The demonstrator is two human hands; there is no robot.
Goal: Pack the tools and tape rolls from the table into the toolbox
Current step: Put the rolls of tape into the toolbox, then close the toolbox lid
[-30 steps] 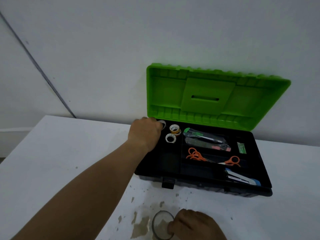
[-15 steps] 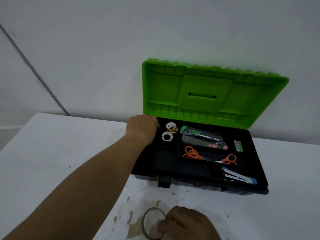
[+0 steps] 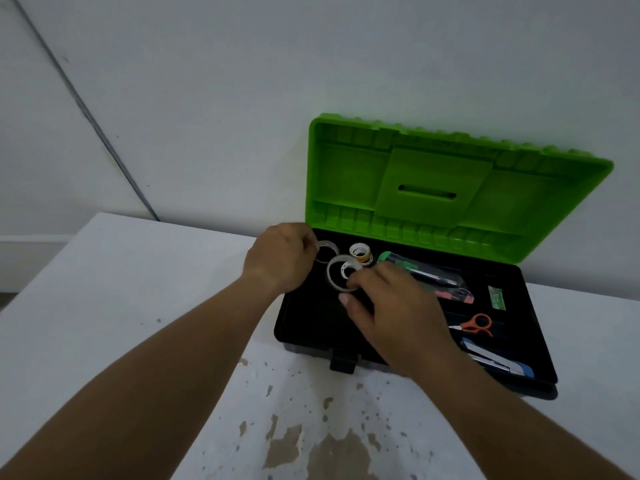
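The black toolbox [image 3: 304, 341] stands open on the white table, its green lid [image 3: 433, 188] upright against the wall. My left hand [image 3: 280, 258] is at the box's back left corner, fingers curled on a clear tape roll [image 3: 328, 244]. My right hand [image 3: 391, 306] holds a larger clear tape roll [image 3: 333, 276] by its edge over the left compartment. Through that ring a small white roll [image 3: 347, 267] shows. Two more small rolls [image 3: 361, 253] lie behind it.
The right compartments hold a green utility knife [image 3: 415, 268], a pink-ended cutter [image 3: 455, 295], a green packet [image 3: 496, 297], orange scissors [image 3: 478, 323] and a blue tool [image 3: 498, 363]. The table [image 3: 121, 306] has peeled brown patches [image 3: 311, 445] near me.
My right hand lifted the large clear roll off the table near me and carried it up over the box's left compartment. My left hand stayed at the back left corner.
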